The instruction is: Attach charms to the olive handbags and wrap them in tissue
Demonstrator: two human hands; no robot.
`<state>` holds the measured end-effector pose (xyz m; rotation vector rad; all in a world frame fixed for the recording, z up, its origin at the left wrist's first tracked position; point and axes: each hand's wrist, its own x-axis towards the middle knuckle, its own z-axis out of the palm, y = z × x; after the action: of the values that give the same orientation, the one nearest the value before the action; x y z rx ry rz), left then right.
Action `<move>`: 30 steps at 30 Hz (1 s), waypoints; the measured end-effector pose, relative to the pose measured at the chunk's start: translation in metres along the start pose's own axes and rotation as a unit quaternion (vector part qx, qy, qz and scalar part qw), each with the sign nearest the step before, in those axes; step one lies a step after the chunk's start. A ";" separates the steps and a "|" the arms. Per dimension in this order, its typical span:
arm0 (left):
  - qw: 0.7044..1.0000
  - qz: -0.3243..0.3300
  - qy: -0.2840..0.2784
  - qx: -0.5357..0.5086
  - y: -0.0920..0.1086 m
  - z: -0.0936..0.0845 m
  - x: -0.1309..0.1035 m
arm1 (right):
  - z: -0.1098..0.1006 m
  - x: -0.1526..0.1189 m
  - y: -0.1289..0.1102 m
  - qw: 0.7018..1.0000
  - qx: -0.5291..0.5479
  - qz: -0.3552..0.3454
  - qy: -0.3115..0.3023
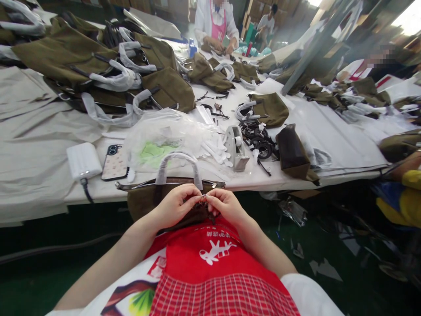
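Note:
An olive bag (141, 202) with a zipped top and wrapped handles rests against the table's front edge, above my red apron. In front of it, my left hand (180, 202) pinches one side of a small metal ring (203, 199). From the other side my right hand (225, 204) closes its thumb and finger on the same ring. The two hands nearly touch. A small dark strap piece hangs beneath my right fingers; its upper end is hidden.
On the table (342, 177) lie a white power bank (84, 161), a phone (115, 162), plastic bags, a tape dispenser (236, 149), coiled black straps (261, 147) and a dark pouch (292, 151). Olive bags (72, 61) pile up behind. Across stands a person (217, 26).

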<state>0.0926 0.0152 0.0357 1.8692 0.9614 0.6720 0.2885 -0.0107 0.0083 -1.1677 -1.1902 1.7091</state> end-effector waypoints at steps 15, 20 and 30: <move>0.950 -0.157 0.105 0.249 -0.042 0.013 0.043 | -0.003 0.008 0.020 0.947 0.285 0.129 -0.073; 0.953 -0.157 0.106 0.234 -0.043 0.022 0.057 | -0.006 0.013 0.030 0.942 0.289 0.156 -0.066; 0.977 -0.108 0.087 0.161 -0.034 -0.012 0.059 | 0.003 0.019 0.023 0.879 0.313 0.261 -0.247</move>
<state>0.1040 0.0806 0.0141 1.9658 1.4341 0.5806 0.2778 -0.0014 -0.0185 -0.6828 -0.4851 2.6554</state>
